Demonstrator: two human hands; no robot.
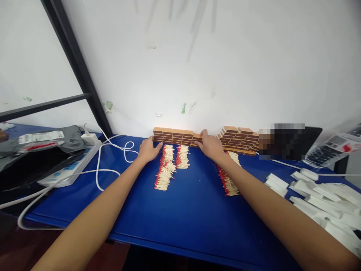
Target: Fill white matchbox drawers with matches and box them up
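Observation:
A long low stack of matchboxes (177,136), brown striking sides facing me, stands against the wall at the back of the table. My left hand (149,149) is closed about the stack's left end, its thumb in front. My right hand (210,145) grips the lower matchboxes at the right end, thumb in front and fingers over the top. Beside it is a stepped pile of more matchboxes (237,140). Red-headed matches (165,177) lie in front of the left stack, with another bunch of matches (183,157) alongside. My right forearm partly covers further matches (231,184).
White folded card pieces (321,203) are scattered at the right. Behind them are a clear plastic bag (328,150) and a dark panel (307,139), partly pixelated. On the left lie a grey bag (67,137), a power strip (64,175) and looping white cables (98,171).

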